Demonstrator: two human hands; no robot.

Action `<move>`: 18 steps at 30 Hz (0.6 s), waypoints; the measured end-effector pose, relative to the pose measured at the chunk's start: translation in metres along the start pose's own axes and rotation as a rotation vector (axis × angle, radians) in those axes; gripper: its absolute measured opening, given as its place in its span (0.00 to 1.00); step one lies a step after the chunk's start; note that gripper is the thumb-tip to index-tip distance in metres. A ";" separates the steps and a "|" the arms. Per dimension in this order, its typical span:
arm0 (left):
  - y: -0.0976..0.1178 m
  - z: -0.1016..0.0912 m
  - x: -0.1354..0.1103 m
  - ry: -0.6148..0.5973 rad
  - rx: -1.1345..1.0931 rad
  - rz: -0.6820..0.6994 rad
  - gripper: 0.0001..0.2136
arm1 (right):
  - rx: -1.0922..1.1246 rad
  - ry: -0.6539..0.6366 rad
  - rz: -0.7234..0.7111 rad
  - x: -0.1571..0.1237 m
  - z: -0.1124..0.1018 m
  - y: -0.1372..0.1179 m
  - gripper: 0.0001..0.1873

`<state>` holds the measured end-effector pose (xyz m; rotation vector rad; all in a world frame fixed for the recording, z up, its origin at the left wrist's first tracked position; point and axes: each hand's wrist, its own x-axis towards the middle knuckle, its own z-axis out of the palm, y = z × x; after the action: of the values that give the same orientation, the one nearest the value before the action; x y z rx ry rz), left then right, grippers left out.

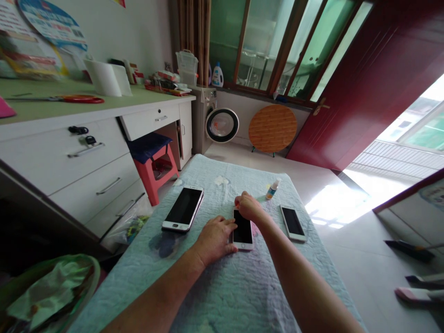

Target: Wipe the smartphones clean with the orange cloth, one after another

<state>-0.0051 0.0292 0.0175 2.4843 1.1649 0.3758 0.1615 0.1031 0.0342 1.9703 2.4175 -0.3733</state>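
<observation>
Three smartphones lie face up on a pale blue quilted cloth [229,296]. My left hand [215,239] rests on the left edge of the middle phone [243,231], fingers bent against its side. At that phone's top end my right hand [248,206] is closed in a pinch; what it holds is too small to make out. A larger white phone [183,208] lies to the left, and a smaller white phone [293,223] to the right. A small dropper bottle [273,188] stands beyond my right hand.
A white desk with drawers [86,152] runs along the left, a red stool [154,169] tucked under it. A washing machine [215,122] and a round wooden board [273,128] stand at the back. A green bag [48,289] sits at lower left; brushes [416,282] lie at right.
</observation>
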 end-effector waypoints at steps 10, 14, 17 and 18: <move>0.000 -0.003 0.000 -0.011 -0.042 0.011 0.27 | 0.061 0.056 0.038 -0.011 0.007 0.035 0.13; 0.000 -0.002 0.000 -0.020 -0.044 0.009 0.27 | 0.088 0.107 0.052 -0.016 0.008 0.043 0.13; 0.001 0.000 0.000 -0.009 -0.043 -0.011 0.28 | 0.121 0.170 0.045 -0.015 0.008 0.036 0.13; 0.001 0.001 0.000 -0.003 -0.043 -0.031 0.29 | 0.134 0.189 0.035 -0.014 0.009 0.032 0.14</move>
<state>-0.0038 0.0287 0.0168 2.4265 1.1802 0.3845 0.1940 0.0936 0.0215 2.1946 2.5255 -0.3742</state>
